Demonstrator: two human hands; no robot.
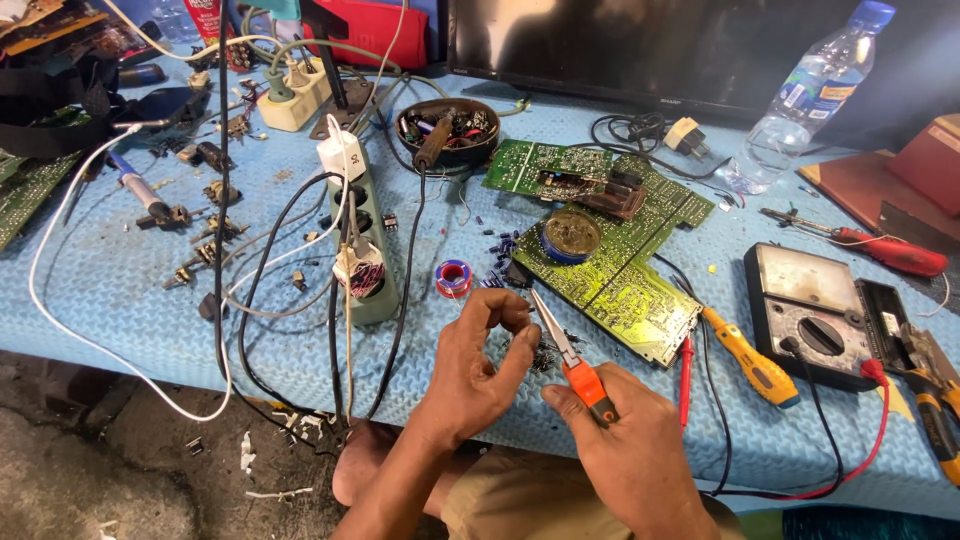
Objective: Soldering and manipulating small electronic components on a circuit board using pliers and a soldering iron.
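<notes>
left hand (480,345) pinching small part, too tiny to ID | right hand (625,435) gripping orange-handled pliers (568,350), tips at left fingers | green circuit board (610,240) just beyond, on blue mat (120,290)

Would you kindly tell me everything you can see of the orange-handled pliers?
The pliers are a slim needle-nose pair with long, bare grey metal jaws tapering to a fine point and orange grips marked with a dark patch. The right hand holds them by the grips, tips angled up and left toward the fingertips of the left hand, which pinch something too small to identify. They hover above the blue mat, just before the green circuit board.
</notes>
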